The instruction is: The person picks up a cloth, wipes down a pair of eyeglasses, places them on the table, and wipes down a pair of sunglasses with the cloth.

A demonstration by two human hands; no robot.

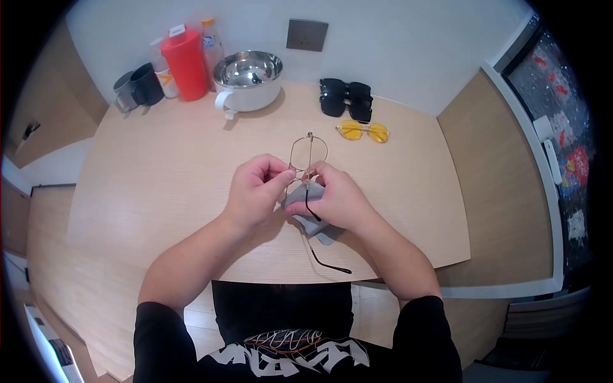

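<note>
- Left hand (258, 188): closed, thumb and forefinger pinching the rim of the thin gold wire-frame eyeglasses with black temple tips (310, 156).
- Right hand (335, 198): closed on the soft grey cloth (311, 226), fingertips at the eyeglass frame; exact contact partly hidden.
- Eyeglasses: between both hands, above the near-middle of the bench, frame turned on edge. One lens ring points to the far side, temples run to the near side, lower black tip near the bench's near edge.
- Grey cloth: bunched under the right hand, a flap hanging to the near side.
- Bench (159, 166): pale wood-grain top, under all of it.
- Far right of hands: gold-framed glasses with yellow lenses (364, 131); just beyond, overlapping black sunglasses (345, 99), count unclear.
- Far, left of those: white round bowl with steel interior and side handle (249, 83).
- Left of bowl, far edge: clear bottle with orange cap (212, 48), red pitcher with white lid (185, 67), white cup with orange marking (167, 83), dark mug (148, 84), grey mug (127, 94) leftmost.
- Wall behind: dark grey socket plate (307, 35).
</note>
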